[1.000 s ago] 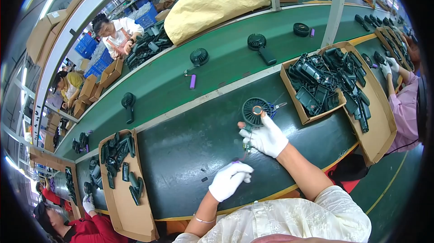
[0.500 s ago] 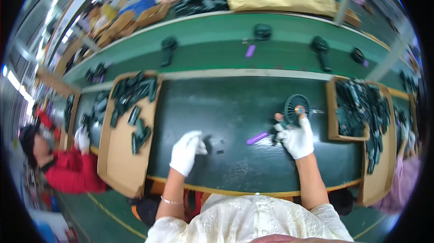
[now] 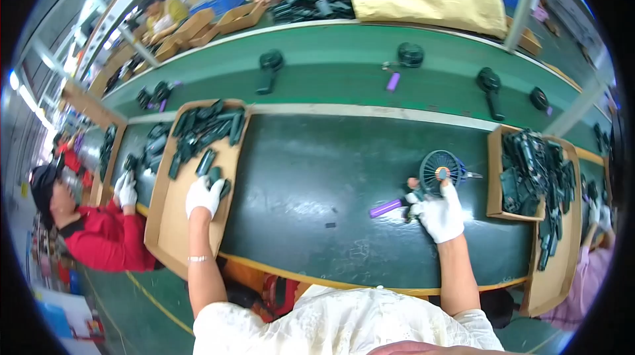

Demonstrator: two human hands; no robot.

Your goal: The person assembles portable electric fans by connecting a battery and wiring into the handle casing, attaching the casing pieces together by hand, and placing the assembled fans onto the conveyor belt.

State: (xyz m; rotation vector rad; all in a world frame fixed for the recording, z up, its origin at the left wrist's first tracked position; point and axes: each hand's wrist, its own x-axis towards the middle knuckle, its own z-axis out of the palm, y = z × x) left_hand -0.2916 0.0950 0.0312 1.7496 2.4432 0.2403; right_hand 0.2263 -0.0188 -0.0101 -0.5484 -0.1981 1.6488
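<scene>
In the cardboard tray [image 3: 170, 226], the left hand [image 3: 204, 197] has its fingers at a dark casing piece [image 3: 213, 174], whether closed on it cannot be told. Well right of the tray, the right hand [image 3: 440, 216] grips a round fan head [image 3: 436, 164] near a purple cell [image 3: 385, 208]. Picking up a casing seems in hand; next calls for a secure pinch.

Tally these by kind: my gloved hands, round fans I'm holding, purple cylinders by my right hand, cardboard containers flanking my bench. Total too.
Gloved hands, left hand and right hand: 2
Round fan: 1
Purple cylinder: 1
Cardboard containers, left tray, right box and right tray: 3
Total: 7
</scene>
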